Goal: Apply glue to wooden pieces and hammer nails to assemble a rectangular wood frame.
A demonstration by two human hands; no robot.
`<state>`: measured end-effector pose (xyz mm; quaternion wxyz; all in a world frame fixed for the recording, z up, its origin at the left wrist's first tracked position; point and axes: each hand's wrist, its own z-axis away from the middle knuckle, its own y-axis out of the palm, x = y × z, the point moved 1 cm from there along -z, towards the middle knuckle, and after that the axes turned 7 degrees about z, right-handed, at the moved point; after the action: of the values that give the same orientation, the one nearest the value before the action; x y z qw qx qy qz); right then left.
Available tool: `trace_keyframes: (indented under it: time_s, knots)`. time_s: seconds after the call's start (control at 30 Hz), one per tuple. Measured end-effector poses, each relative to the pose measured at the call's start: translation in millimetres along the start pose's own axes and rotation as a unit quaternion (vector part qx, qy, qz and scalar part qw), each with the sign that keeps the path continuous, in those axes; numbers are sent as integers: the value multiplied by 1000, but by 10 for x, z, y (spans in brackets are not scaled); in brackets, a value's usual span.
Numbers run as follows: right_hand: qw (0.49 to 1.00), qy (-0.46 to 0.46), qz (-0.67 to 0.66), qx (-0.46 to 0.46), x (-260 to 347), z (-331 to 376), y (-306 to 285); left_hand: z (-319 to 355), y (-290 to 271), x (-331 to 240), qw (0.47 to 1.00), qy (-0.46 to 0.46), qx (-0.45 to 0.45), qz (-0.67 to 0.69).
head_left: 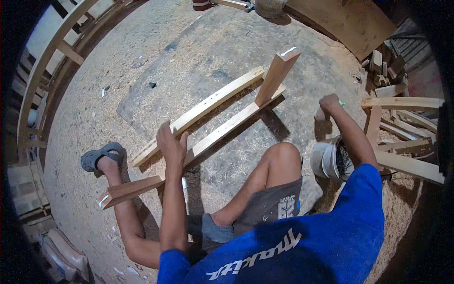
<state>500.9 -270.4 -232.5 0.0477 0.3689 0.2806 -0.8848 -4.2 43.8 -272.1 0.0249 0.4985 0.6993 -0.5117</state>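
My left hand grips a pale wooden rail with a row of small dark holes, its thumb apart from the fingers. Beside it, nearer me, lies a second holed rail. From that one's ends rise two reddish-brown wooden pieces, one at the far right and one at the near left. White, glue-like stuff smears both free ends. Off to the right, above a bucket, my right hand is closed round a whitish bottle with a green tip, mostly hidden by the fist.
The bucket stands by my right knee. Wood lengths jut in from the right, with offcuts behind. A plywood sheet and another bucket are at the back. A wooden frame stands left; sawdust covers the floor.
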Motion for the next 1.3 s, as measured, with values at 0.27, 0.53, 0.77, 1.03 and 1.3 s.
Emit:
trace_keyframes:
  time_s: [0.27, 0.53, 0.77, 1.03, 1.3]
  knots:
    - [999, 21, -22, -21, 175, 31, 102, -413, 299, 351, 950, -91, 273, -120]
    - [891, 6, -246, -383, 61, 1534, -1375, -1331, -727, -529, 998, -11, -52, -16]
    - [548, -147, -650, -505, 290, 2685, -2880, -1155, -1403, -1729, 918, -59, 34, 390]
    - [319, -214, -827, -412, 1248, 2679, -3365, 467, -1357, -2156, 834, -162, 38, 526]
    - [586, -121, -606, -524, 482, 3121, -3178, 1382, -2549, -358, 823, -165, -444, 313]
